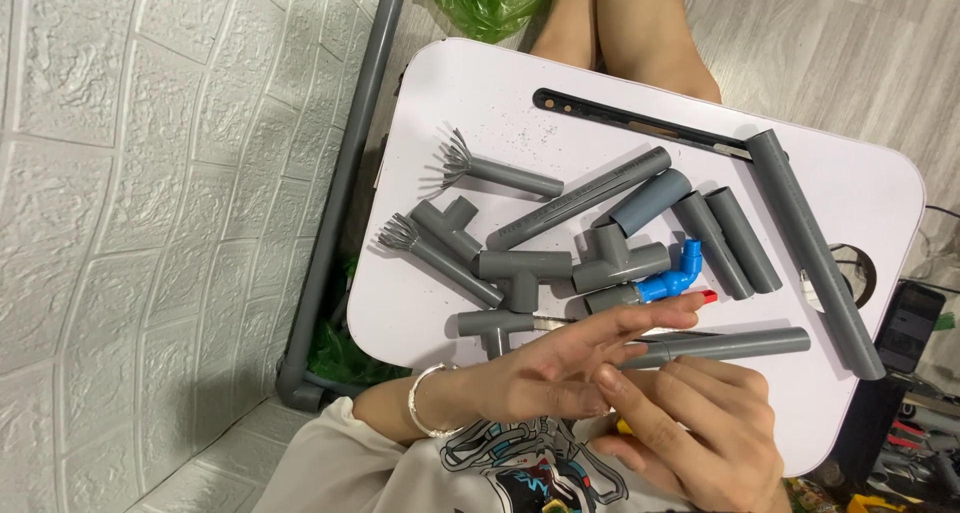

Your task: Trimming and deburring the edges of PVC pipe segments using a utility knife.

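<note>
While left hand [560, 368] fingers lie flat, right hand [690, 423] fingers curl around grey pipe [730, 345].

Both hands — left hand [560, 368], right hand [690, 423] — over grey pipe [725, 345] (white table [880, 188]).

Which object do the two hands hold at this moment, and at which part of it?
The right hand grips the near end of a long grey pipe lying on the white table. The left hand is flat, fingers extended over that end; it grips nothing visibly.
</note>
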